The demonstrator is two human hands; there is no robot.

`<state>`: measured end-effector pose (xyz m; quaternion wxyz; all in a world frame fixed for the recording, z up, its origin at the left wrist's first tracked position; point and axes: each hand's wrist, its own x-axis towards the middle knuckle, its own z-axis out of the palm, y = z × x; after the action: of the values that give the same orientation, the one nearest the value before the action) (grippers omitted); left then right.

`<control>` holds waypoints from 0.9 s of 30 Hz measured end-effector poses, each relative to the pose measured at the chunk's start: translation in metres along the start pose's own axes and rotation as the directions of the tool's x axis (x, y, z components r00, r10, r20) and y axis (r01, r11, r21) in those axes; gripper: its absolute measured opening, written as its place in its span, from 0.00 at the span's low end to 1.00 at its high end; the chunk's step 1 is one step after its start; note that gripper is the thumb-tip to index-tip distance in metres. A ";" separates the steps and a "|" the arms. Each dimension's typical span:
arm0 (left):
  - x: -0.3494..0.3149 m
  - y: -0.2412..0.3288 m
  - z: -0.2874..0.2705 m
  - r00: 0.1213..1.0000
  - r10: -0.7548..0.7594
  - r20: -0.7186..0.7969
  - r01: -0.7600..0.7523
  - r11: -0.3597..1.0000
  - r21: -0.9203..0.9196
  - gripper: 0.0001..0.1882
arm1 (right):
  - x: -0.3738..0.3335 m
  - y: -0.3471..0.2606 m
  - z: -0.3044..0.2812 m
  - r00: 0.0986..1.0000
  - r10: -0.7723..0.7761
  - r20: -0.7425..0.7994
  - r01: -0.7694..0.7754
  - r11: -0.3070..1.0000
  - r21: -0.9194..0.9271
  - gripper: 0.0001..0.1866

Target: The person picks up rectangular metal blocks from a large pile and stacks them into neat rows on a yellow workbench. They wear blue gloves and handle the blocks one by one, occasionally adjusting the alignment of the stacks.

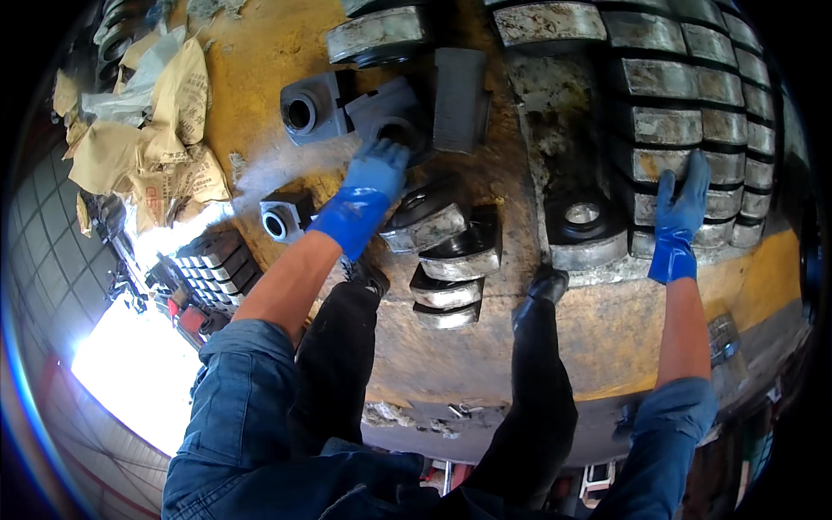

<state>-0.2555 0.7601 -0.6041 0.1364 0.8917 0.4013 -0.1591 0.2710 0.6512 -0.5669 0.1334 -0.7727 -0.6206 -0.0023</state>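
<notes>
1. I am seeing the grey block (381, 102) sitting on the yellow, worn work surface (451, 368), just short of 12 o'clock from centre.
2. My left hand (374, 173), in a blue glove, is touching it beside its dark round bore; I cannot tell whether the fingers are gripping or merely resting.
3. My right hand (680, 208) is lying released, thumb apart and fingers extended, on the stacked metal segments (667, 126) towards 3 o'clock.
4. I am judging the block to be heavy, stiff and hardly fragile, perhaps slippery if oily; I am favouring the bore's rim and the opposite edge for a hold.
5. A second bored block (325, 120) is sitting at 11 o'clock, looking matt grey, squarish and smooth.
6. The segments are showing scuffed, silvery, gently curved faces with dark gaps between rows.
7. Crumpled tan paper sacks (178, 104) are lying at 10 o'clock, looking thin and creased.
</notes>
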 end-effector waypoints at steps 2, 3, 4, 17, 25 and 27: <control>0.001 0.008 0.004 0.992 0.058 -0.114 -0.054 0.998 0.037 0.23 | 0.003 0.000 0.002 1.000 -0.014 -0.007 0.014 1.000 0.010 0.32; 0.000 0.012 0.002 0.997 0.015 -0.080 -0.014 1.000 0.017 0.27 | 0.002 -0.001 0.003 1.000 -0.017 -0.010 0.017 1.000 0.015 0.32; -0.001 0.014 0.004 0.997 0.011 -0.081 -0.009 1.000 0.021 0.27 | 0.002 -0.002 0.004 1.000 -0.022 -0.010 0.022 1.000 0.013 0.32; 0.010 0.014 0.001 0.974 -0.224 0.028 0.225 0.972 -0.062 0.26 | 0.002 -0.001 0.005 1.000 -0.018 0.010 0.018 1.000 0.010 0.32; 0.004 0.036 0.012 0.949 -0.313 0.045 0.316 0.940 -0.128 0.36 | 0.003 0.004 0.002 1.000 -0.014 0.016 0.014 1.000 0.001 0.32; -0.001 0.032 0.009 0.886 -0.412 0.213 0.456 0.859 -0.234 0.40 | 0.002 0.003 0.002 0.999 -0.036 0.001 0.036 0.999 0.001 0.31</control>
<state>-0.2329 0.7355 -0.6084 0.2512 0.7346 0.5987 -0.1971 0.2745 0.6530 -0.5693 0.1332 -0.7613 -0.6345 -0.0040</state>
